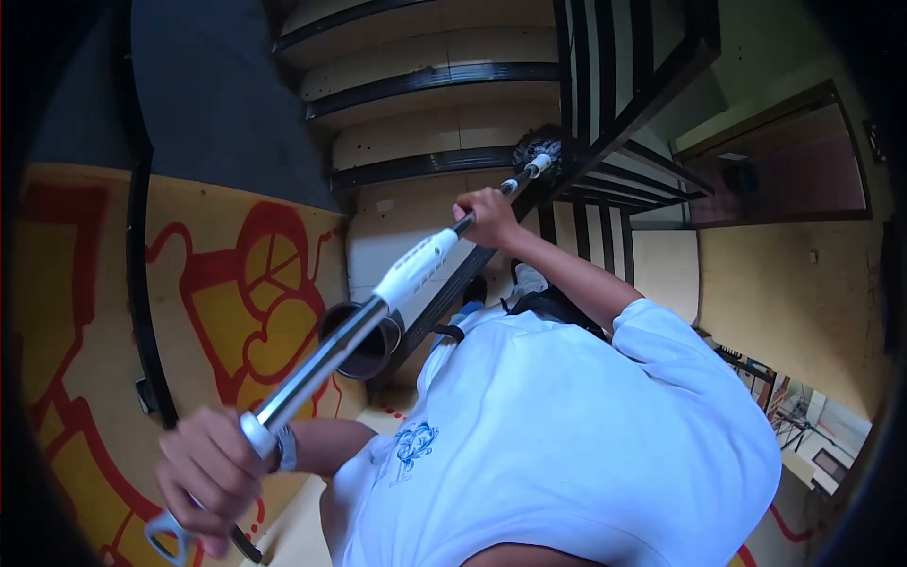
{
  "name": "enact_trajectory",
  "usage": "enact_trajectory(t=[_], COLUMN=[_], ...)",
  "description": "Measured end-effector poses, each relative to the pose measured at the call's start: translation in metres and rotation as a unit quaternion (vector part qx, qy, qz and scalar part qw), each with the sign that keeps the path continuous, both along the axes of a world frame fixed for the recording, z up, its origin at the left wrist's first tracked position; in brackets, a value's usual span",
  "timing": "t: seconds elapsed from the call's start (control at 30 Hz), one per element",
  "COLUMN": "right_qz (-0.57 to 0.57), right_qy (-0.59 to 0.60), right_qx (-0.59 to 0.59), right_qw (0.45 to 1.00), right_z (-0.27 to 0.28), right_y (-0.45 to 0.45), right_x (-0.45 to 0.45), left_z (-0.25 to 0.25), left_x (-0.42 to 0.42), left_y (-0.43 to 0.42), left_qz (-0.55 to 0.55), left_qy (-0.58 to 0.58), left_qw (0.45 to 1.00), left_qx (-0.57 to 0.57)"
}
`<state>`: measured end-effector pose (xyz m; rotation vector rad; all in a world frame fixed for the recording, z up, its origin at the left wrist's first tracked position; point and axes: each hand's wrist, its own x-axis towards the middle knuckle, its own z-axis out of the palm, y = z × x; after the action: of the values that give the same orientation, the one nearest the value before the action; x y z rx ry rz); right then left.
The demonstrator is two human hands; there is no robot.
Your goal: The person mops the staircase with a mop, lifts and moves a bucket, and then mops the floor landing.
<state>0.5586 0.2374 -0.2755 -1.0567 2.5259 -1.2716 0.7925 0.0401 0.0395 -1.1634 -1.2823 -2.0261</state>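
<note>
Viewing from head: mop [416, 269] runs toward steps [416, 123], its dark head at their right end. Right hand [489, 219], nearer steps, curls fingers around shaft; left hand [210, 468], farther from steps, wraps fingers near looped end. Dark bucket [380, 353] below steps.
</note>
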Motion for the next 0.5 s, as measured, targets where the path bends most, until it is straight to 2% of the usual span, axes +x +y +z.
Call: enact_trajectory(t=[0.13, 0.27, 0.3, 0.33, 0.4, 0.47, 0.5], right_qz=[0.063, 0.131, 0.157, 0.161, 0.219, 0.241, 0.263], right_qy=[-0.009, -0.013, -0.023, -0.024, -0.013, -0.007, -0.009], right_qx=[0.009, 0.031, 0.030, 0.028, 0.005, 0.005, -0.032], right_qw=[0.998, 0.991, 0.987, 0.986, 0.976, 0.971, 0.964], right_z=[-0.002, -0.001, 0.000, 0.002, 0.004, 0.000, -0.002], right_y=[-0.010, -0.041, -0.050, -0.058, -0.073, -0.093, -0.104], right_x=[0.021, 0.040, 0.044, 0.049, 0.059, 0.066, 0.070], left_z=[0.009, 0.019, 0.029, 0.029, 0.029, 0.033, 0.033], left_x=[0.017, 0.047, 0.052, 0.058, 0.066, 0.074, 0.076], left_y=[0.033, 0.032, 0.030, 0.036, 0.062, 0.072, 0.077], left_qz=[-0.029, -0.011, 0.047, 0.051, 0.101, 0.102, 0.111], left_qy=[0.031, 0.032, 0.029, 0.027, 0.067, 0.055, 0.056], left_qw=[0.999, 0.998, 0.987, 0.986, 0.988, 0.986, 0.981], left_qx=[-0.008, -0.044, -0.154, -0.156, -0.091, -0.116, -0.150])
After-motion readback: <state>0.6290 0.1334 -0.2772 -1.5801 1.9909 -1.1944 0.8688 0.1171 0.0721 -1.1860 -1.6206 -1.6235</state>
